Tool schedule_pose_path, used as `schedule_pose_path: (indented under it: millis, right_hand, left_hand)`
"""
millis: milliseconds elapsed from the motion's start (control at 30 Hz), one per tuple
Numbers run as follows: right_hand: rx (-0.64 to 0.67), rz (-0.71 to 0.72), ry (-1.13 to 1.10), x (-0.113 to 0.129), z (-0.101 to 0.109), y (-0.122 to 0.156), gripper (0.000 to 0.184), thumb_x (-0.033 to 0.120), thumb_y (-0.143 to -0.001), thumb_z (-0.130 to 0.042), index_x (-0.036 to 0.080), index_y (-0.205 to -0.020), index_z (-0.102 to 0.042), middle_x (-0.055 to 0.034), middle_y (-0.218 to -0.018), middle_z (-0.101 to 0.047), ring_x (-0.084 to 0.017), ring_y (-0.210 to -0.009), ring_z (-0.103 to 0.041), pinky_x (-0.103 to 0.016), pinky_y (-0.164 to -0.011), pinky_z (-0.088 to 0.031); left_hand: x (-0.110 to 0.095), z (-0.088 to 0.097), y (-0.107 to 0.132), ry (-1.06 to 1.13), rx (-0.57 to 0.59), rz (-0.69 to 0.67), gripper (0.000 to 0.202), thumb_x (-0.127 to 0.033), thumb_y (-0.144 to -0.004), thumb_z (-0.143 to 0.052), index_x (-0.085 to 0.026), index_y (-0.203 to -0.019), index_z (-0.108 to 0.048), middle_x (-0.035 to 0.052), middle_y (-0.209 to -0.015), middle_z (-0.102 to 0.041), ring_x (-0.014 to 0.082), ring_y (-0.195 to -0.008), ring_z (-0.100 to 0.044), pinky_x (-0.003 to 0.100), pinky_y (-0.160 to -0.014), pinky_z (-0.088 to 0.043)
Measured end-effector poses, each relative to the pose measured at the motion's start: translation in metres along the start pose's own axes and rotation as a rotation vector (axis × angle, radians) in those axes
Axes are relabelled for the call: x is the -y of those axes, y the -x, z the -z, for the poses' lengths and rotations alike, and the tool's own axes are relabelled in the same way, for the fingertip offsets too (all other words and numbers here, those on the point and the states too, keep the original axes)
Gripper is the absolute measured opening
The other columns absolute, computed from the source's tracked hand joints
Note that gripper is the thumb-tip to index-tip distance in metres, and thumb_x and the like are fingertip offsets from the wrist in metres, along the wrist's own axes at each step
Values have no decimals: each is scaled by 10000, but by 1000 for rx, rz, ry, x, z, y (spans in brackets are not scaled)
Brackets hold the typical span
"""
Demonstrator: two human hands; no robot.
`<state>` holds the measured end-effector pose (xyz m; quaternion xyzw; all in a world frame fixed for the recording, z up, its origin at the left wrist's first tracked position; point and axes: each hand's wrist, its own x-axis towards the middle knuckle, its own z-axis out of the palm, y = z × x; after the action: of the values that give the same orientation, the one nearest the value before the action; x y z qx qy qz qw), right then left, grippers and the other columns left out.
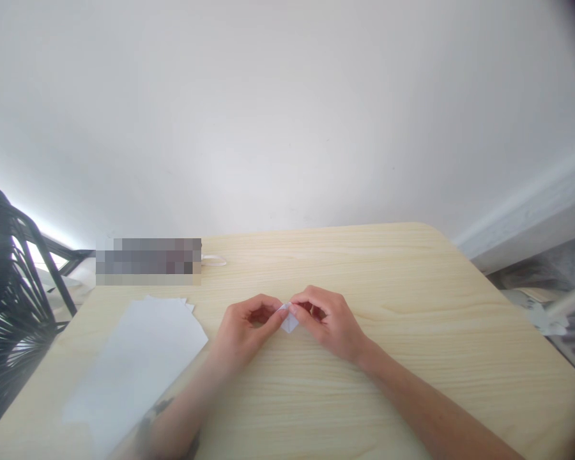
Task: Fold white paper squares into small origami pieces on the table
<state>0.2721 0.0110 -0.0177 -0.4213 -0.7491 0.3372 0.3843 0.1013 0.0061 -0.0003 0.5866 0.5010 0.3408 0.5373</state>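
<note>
Between my two hands is a small piece of folded white paper (289, 322), its lower part showing as a point below my thumbs. My left hand (250, 327) pinches its left side with thumb and fingertips. On the other side, my right hand (329, 318) pinches the right edge the same way, and the thumbs almost meet over it. The paper's upper part is partly hidden by my fingers. Both hands are just over the wooden table (287, 402).
Several loose white sheets (138, 351) lie in an uneven stack on the table's left. A blurred-out object (146, 260) with a white loop (214, 260) sits at the back left. A dark woven chair (14, 306) stands beyond the left edge; a white wall (287, 128) rises behind.
</note>
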Motion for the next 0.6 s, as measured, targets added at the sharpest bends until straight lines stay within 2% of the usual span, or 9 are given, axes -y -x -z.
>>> schedule_pose_path:
  millis: [333,600]
  right_hand:
    - [-33,70,79,1,-2,1,178,247,-834,-451,175,-764,-597,-4,-639,-548,-87,-542,-464,-209,-529,-377]
    - [-125,45,110,3,-4,1,180,245,-825,-459,187,-722,-595,1,-626,-565,-93,-546,-474,-212,-544,-385]
  left_hand:
    - [2,-1,1,36,-9,-1,168,-313,-748,-582,-158,-806,-612,42,-759,-671,174,-719,-613,268,-670,-482]
    - [-1,-3,1,120,-38,17,167,-307,-749,-585,-151,-798,-618,44,-752,-670,181,-718,-622,291,-695,-494]
